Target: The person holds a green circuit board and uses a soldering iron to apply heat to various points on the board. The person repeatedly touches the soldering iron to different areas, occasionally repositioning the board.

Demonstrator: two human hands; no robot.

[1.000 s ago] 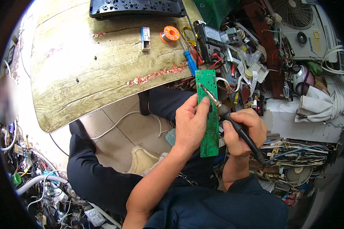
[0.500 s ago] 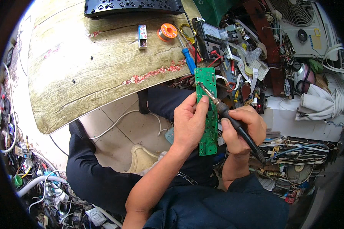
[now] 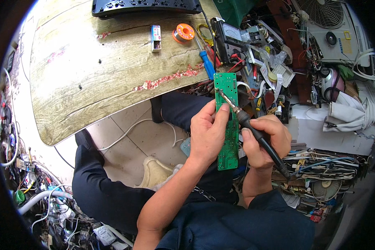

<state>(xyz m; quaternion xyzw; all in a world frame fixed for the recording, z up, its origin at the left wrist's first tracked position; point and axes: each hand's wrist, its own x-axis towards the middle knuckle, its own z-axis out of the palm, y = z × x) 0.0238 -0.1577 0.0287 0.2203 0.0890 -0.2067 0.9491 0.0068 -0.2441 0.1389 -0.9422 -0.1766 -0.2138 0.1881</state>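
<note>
My left hand [image 3: 208, 129] grips the left edge of a long green circuit board [image 3: 227, 152], its thumb lying across the board's face. The board is held upright in front of my lap, just past the table's near edge. In my right hand [image 3: 268, 139] is a soldering iron [image 3: 262, 141] with a black handle, held like a pen. Its metal tip lies at the upper left part of the board; whether it touches a solder joint is too small to tell. The fingers of the left hand behind the board are hidden.
On the wooden table [image 3: 79, 112] are a solder spool [image 3: 183, 32], a small box [image 3: 156, 38], a blue-handled screwdriver [image 3: 206, 64] and a black tray-like part [image 3: 146, 7]. An analog multimeter [image 3: 231, 35] stands at the right among heaped parts. Tangled scrap [image 3: 58, 212] fills the lower left.
Board and both hands have shifted very slightly to the right in the picture. The iron's tip stays at the same upper part of the board, and both grips are unchanged.
</note>
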